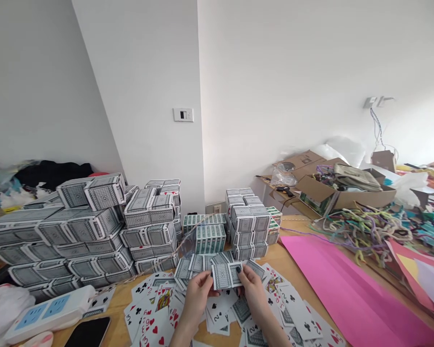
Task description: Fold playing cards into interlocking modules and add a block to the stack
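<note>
Over a pale wooden desk (275, 253), the left hand (198, 293) and right hand (252, 288) pinch grey-and-white rectangular paper playing cards (221, 276) between their fingers at lower centre, where light, even pressure should keep edges aligned.

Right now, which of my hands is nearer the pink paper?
Right: your right hand is left of the pink paper, with loose cards between; your left hand is farther left.

The only view looks from the person's head, facing forward and tilted down across the wooden table (118, 306), with the left hand (199, 289) and right hand (252, 285) close by at six o'clock and the white wall (292, 86) farther off at twelve.
</note>
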Demonstrator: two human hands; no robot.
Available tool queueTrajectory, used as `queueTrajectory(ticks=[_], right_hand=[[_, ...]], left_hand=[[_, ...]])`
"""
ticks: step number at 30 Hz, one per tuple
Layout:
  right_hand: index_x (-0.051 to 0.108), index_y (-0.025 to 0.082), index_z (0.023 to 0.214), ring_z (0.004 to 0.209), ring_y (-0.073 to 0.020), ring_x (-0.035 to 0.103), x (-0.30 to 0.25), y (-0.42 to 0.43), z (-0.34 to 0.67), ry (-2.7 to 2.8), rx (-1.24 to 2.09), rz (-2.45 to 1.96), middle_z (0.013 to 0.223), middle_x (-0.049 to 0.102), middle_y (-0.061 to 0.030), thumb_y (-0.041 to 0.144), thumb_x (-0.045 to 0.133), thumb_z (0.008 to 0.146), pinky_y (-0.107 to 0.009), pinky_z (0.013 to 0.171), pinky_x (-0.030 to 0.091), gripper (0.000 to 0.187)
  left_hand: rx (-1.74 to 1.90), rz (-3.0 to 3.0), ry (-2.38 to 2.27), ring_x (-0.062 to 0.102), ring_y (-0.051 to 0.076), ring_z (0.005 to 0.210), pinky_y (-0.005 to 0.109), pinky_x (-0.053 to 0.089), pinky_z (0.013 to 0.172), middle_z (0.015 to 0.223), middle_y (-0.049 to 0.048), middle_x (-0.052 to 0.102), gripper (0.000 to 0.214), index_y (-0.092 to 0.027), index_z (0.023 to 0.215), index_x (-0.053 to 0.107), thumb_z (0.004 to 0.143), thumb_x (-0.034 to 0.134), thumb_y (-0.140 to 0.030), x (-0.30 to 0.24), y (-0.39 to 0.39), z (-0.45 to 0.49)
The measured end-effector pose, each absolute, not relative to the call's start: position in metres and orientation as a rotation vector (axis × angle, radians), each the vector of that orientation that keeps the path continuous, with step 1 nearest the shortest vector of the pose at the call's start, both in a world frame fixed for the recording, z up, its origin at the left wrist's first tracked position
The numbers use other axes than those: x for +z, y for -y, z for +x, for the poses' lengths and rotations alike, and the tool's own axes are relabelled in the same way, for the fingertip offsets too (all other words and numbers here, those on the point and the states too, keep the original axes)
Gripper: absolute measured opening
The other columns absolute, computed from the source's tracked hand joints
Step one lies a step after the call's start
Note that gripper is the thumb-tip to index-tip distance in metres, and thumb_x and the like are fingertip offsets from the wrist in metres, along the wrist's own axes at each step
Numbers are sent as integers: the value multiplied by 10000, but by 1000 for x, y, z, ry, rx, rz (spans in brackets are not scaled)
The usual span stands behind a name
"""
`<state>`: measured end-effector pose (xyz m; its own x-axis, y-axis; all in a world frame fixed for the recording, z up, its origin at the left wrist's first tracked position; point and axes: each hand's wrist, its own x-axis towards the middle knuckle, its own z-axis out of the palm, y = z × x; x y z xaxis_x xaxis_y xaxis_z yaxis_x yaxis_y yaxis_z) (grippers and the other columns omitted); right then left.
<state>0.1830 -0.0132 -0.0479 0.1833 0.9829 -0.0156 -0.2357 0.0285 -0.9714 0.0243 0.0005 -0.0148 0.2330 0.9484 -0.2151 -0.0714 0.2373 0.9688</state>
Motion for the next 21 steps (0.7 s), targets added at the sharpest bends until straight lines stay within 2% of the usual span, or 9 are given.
queueTrajectory(ticks=[5, 8, 13, 21], right_hand=[[503, 202, 739, 463, -86, 306, -38, 17, 180, 810, 1213, -1081, 569, 395, 55, 523, 584, 672, -201, 442, 273, 338], [485, 206, 682, 447, -86, 277, -33, 19, 180, 786, 1183, -1105, 538, 348, 62, 554, 586, 644, -205, 429, 251, 365], [477, 213, 682, 431, -86, 253, -34, 17, 182, 795, 1161, -1135, 528, 333, 69, 583, 583, 624, -209, 420, 242, 389], [479, 200, 698, 446, -83, 304, -43, 14, 179, 896, 1147, -1129, 542, 357, 68, 584, 562, 662, -204, 428, 268, 394]], left_hand=[[932, 1103, -1086, 641, 230, 735, 333, 529, 640, 992, 133, 659, 538, -114, 1107, 579, 685, 549, -447, -24, -2, 26], [925, 1139, -1129, 643, 226, 746, 310, 527, 631, 1028, 131, 649, 531, -142, 1118, 576, 696, 527, -461, -26, -3, 26], [962, 1184, -1111, 641, 219, 724, 313, 530, 615, 954, 116, 673, 528, -124, 1071, 605, 692, 523, -482, -23, -2, 26], [1015, 1145, -1145, 630, 226, 702, 341, 536, 608, 849, 95, 678, 448, -130, 965, 646, 662, 564, -449, -25, -2, 29]])
